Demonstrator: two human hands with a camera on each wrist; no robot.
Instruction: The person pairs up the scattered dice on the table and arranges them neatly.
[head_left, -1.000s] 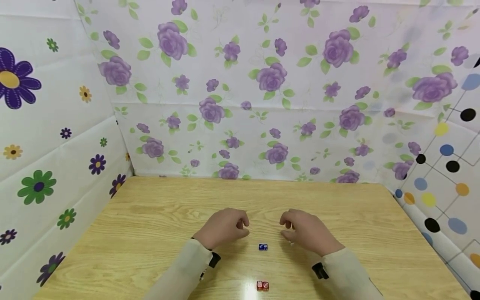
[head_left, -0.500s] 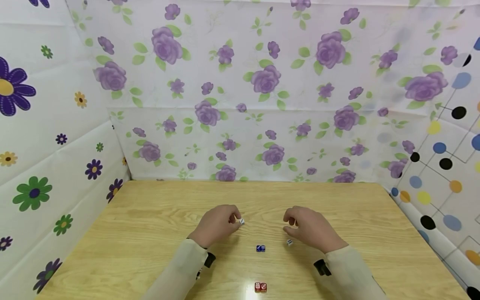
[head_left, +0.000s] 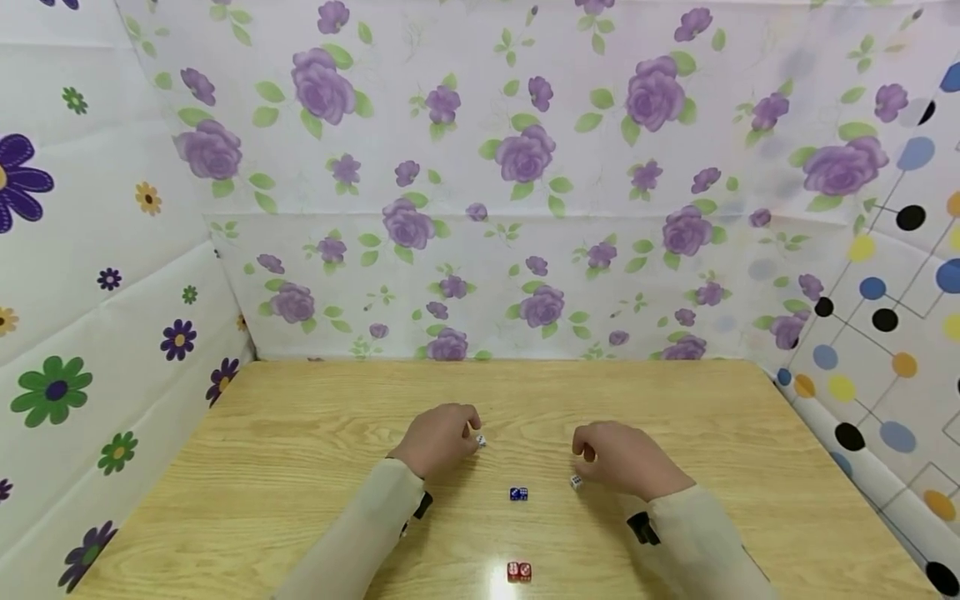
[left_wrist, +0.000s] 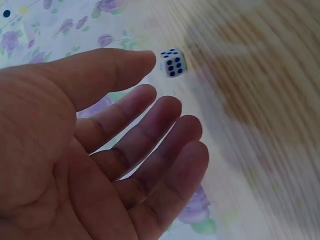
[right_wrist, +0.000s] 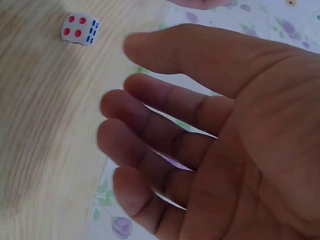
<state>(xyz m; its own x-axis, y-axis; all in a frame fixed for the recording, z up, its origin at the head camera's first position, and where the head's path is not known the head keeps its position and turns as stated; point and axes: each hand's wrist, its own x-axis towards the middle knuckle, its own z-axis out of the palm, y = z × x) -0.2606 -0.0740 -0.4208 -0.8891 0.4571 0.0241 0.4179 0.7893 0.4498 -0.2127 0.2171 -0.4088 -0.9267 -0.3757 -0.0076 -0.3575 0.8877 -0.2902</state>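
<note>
A white die (head_left: 482, 441) lies on the wooden table just beyond the fingertips of my left hand (head_left: 437, 439). In the left wrist view that die (left_wrist: 173, 63) shows blue pips, and the hand's loosely bent fingers hold nothing. Beside my right hand (head_left: 628, 458) is another white die (head_left: 576, 482), just off the thumb. The right wrist view shows this die (right_wrist: 80, 28) with red pips on one face and blue on another. The right palm (right_wrist: 250, 165) is bare, its fingers loosely bent.
Two blue dice (head_left: 519, 493) sit side by side between the hands. Two red dice (head_left: 519, 572) lie side by side nearer the front of the wooden table (head_left: 300, 467). Flower-printed cloth (head_left: 495, 250) hangs behind, with patterned cloth at both sides.
My left hand has drawn left and away from the middle, and the white die beside it has come into view. The right hand has shifted slightly right, baring more of its die.
</note>
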